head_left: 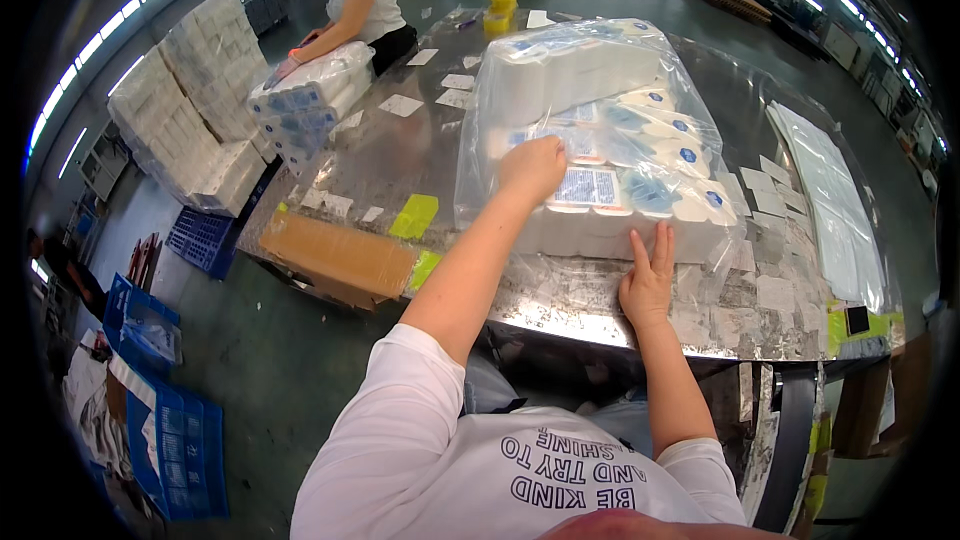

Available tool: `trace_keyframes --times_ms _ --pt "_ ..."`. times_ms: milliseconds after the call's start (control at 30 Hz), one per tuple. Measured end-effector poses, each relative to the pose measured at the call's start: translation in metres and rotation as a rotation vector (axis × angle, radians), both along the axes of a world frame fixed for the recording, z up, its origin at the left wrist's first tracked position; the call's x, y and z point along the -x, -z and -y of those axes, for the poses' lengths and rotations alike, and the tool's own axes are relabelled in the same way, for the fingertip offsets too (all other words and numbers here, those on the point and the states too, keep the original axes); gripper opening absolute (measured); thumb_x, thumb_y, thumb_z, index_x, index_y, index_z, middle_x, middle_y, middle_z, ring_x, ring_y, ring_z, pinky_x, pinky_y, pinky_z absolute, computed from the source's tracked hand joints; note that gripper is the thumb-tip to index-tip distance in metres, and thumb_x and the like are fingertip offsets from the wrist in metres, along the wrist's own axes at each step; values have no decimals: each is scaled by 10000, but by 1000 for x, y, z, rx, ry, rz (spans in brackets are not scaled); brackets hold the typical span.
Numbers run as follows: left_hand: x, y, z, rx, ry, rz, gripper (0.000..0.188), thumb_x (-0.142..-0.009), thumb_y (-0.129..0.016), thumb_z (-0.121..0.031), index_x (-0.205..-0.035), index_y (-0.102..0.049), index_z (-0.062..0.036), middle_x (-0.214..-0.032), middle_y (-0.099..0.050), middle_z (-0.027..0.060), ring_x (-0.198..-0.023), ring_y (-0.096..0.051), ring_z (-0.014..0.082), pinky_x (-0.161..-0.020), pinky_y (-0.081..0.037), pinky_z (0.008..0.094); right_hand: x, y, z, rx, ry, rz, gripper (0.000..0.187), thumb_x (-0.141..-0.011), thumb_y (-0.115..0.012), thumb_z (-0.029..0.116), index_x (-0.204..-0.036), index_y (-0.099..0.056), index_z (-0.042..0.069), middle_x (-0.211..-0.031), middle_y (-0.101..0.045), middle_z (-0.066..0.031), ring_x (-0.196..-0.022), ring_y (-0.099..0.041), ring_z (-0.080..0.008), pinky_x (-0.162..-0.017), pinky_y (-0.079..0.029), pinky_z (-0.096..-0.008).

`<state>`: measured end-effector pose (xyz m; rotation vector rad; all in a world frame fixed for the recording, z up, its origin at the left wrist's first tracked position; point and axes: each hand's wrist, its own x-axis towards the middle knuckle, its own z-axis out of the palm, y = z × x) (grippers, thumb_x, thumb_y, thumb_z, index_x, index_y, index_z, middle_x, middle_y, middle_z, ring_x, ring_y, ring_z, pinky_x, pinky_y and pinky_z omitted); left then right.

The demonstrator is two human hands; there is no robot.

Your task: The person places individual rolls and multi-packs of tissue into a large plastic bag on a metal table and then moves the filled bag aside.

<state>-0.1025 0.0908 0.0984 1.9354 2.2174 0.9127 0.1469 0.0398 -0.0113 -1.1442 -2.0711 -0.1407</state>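
A large clear plastic bag (478,145) lies on the metal table in front of me, with several white packs (690,155) printed in blue inside or under its film. The packs are in rows, the far ones tilted. My left hand (535,168) is closed on the bag's film over the packs at the left; its fingertips are partly hidden. At the near side, my right hand (648,280) has its fingers stretched out, the tips against the front wall of the nearest row. Nothing is held in it.
Flat clear bags (830,205) are stacked at the table's right. Yellow tape rolls (502,2) stand at the far edge; paper labels (400,105) lie scattered. Across to the left, another person (362,0) leans on a wrapped bundle (318,90). Blue crates (185,440) are on the floor.
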Motion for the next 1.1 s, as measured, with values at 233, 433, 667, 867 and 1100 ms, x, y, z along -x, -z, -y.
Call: trace_keyframes --times_ms 233,433,667,867,1100 --pt "-1 -3 1 26 -10 55 305 -871 -507 -278 -1072 -672 -120 -1021 -688 137 -970 -634 334 -831 -489 442 -1 4 -3 -51 11 -7 663 -688 -565 -67 -1316 -540 143 -1520 -269 -179 -1390 -269 -420 -1095 -313 -506" --pt "2 -3 -3 65 -26 17 300 -886 -505 -288 -1063 -675 -115 -1029 -690 125 -984 -632 326 -836 -490 432 0 9 -7 -72 10 -20 659 -673 -580 -48 -1303 -554 144 -1518 -282 -176 -1388 -283 -408 -1060 -339 -503" --pt "-1 -5 1 30 -22 30 288 -891 -523 -299 -1050 -679 -117 -1033 -692 114 -981 -635 321 -830 -496 421 -3 11 -7 -64 2 -15 468 -668 -618 -8 -1122 -625 102 -1534 -252 -174 -1388 -281 -406 -1049 -347 -507" --pt "0 -4 1 17 -22 13 309 -883 -498 -279 -1084 -653 -103 -1033 -682 152 -984 -629 341 -844 -484 459 -2 9 -6 -65 -5 -13 434 -667 -627 -6 -1089 -628 95 -1538 -238 -177 -1395 -265 -405 -1055 -339 -505" --pt "-1 -3 1 16 -34 49 368 -873 -540 -266 -1204 -614 -124 -1106 -673 143 -1032 -627 330 -886 -485 439 -1 4 -2 -22 -9 -36 518 -709 -544 -58 -1202 -586 97 -1514 -258 -218 -1385 -264 -444 -1099 -313 -498"
